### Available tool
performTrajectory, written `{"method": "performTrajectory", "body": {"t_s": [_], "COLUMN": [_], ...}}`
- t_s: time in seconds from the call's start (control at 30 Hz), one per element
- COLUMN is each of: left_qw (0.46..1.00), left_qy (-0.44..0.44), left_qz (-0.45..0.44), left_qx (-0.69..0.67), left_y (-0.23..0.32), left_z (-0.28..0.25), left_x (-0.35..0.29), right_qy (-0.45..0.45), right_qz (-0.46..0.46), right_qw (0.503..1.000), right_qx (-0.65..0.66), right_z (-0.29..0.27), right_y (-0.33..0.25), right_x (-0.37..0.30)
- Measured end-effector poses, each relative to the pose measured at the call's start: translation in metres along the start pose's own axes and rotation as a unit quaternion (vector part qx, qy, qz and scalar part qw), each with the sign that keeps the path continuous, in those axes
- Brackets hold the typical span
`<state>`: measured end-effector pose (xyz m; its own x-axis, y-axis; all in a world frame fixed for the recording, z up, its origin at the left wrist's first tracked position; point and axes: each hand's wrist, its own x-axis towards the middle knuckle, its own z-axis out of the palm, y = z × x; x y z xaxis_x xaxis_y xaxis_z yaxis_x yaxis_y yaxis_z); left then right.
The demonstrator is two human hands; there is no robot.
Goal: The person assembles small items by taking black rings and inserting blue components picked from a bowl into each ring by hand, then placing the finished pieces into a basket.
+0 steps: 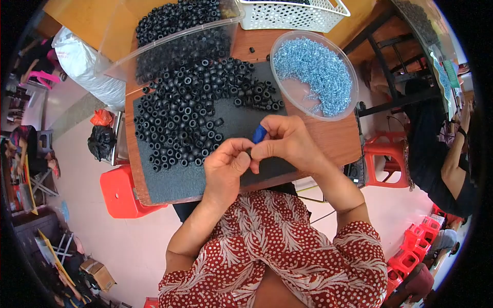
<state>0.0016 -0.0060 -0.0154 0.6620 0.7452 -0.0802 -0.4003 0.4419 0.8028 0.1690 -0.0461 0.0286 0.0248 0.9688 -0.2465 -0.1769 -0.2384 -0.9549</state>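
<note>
A bare strip of dark mat point(174, 182) lies open along the near table edge. Farther back, a heap of black rings point(190, 110) and a clear bowl of screws point(314, 74) block the way.

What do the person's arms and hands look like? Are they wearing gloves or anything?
No gloves: the left hand and the right hand are both bare, with no rings or watch that I can see. The forearms are bare too. Short sleeves end above the elbows. They belong to a dark red top covered in a white leafy pattern.
</note>
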Motion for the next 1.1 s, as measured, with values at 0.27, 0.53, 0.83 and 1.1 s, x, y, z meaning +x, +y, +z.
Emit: {"method": "performTrajectory", "body": {"t_s": [0.27, 0.53, 0.83, 1.1], "left_qw": [0.996, 0.996, 0.999, 0.980], "left_qy": [0.001, 0.002, 0.015, -0.040], "left_qz": [-0.042, -0.026, -0.008, -0.101], "left_qx": [-0.081, -0.082, -0.044, -0.168], "left_y": [0.013, 0.015, 0.013, 0.004], "left_z": [-0.003, -0.001, -0.001, -0.014], "left_x": [0.006, 0.011, 0.009, 0.010], "right_qy": [0.021, 0.015, 0.046, 0.210], "right_qz": [-0.073, -0.017, -0.071, -0.290], "right_qw": [0.997, 0.998, 0.990, 0.776], "right_qx": [0.008, 0.052, -0.113, -0.519], "right_z": [0.013, 0.013, 0.016, -0.043], "right_y": [-0.001, -0.010, -0.007, -0.044], "right_x": [0.003, 0.009, 0.005, 0.084]}}
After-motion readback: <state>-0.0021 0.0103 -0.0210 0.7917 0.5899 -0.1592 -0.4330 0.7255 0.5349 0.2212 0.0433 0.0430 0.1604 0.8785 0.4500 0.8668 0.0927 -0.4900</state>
